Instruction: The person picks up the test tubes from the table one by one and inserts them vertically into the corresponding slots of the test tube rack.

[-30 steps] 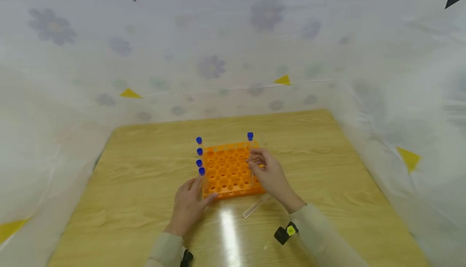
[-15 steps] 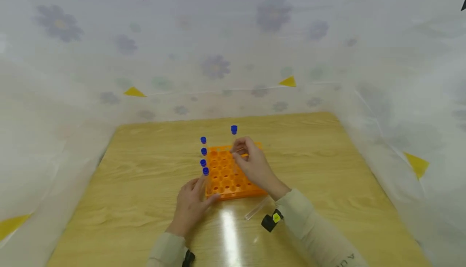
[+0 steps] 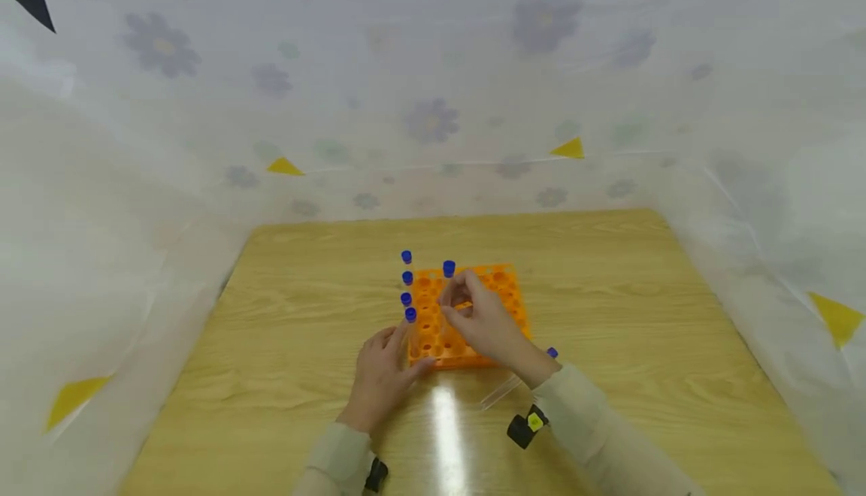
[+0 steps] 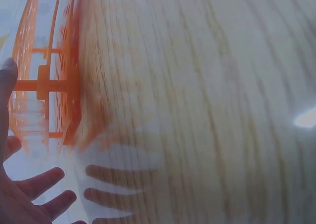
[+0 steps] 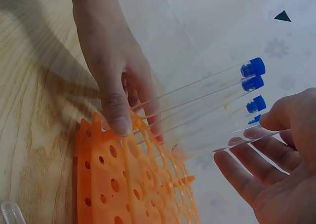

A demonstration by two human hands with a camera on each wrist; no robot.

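Observation:
An orange test tube rack [image 3: 473, 364] stands on the table. Several clear test tubes with blue caps [image 3: 407, 277] stand upright in its left column. My left hand [image 3: 386, 376] holds the rack's near left corner, thumb on the front edge and fingers along the left side; in the left wrist view its lower fingers [image 4: 42, 182] are spread. My right hand [image 3: 483, 323] pinches another blue-capped test tube [image 3: 449, 269] upright over the rack, just right of the filled column. In the right wrist view, the thumb and fingers hold its clear glass [image 5: 244, 143], its cap hidden by the hand.
One more capped test tube [image 3: 501, 393] lies on the wooden table [image 3: 325, 278] right of the rack's front, partly hidden under my right wrist. White flower-patterned sheeting [image 3: 433, 120] encloses the table at the back and sides.
My right hand has lifted the test tube from the rack's right side, carried it left and lowered it near the filled column. My left hand stays at the rack. The head view has turned slightly left.

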